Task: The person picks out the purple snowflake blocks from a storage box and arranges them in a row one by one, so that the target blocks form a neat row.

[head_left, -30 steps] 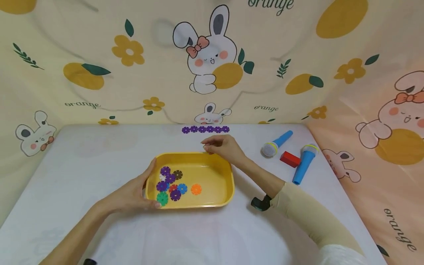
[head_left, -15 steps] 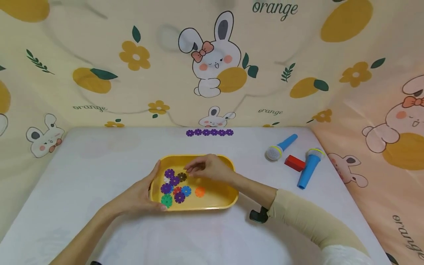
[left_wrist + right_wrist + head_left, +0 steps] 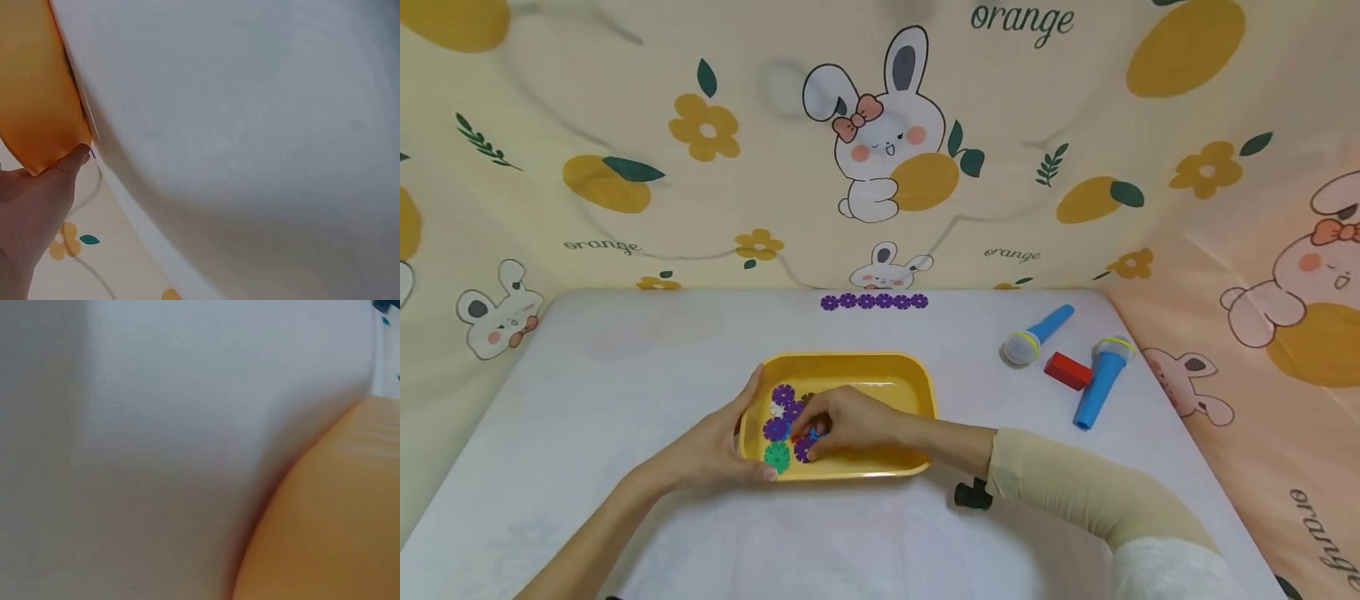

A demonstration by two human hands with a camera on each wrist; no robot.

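Note:
My left hand (image 3: pixel 722 442) grips the left end of a yellow tray (image 3: pixel 917 392), thumb at the near rim and fingers along the outer left side. Inside the tray's left half lie several notched plastic snowflake discs: purple, a green disc (image 3: pixel 777 457), a white disc (image 3: pixel 777 410), and partly covered red, blue and brown ones. My right hand (image 3: pixel 853 421) reaches in over the right wall, with curled fingers and thumb pinching a purple snowflake disc (image 3: pixel 802 451). The orange disc is hidden beneath this hand. The right wrist view shows only the tray's outer wall (image 3: pixel 331 519) and tabletop.
A row of purple snowflake discs (image 3: pixel 876 302) lies along the table's back edge. To the right are two blue toy microphones (image 3: pixel 1036 335) (image 3: pixel 1101 383) with a red block (image 3: pixel 1067 371) between them. Printed cloth (image 3: pixel 737 183) hangs behind the white table (image 3: pixel 647 358).
My right hand has come from beyond the tray's far rim down into it, then left and nearer to the purple disc. The left hand keeps its grip on the tray.

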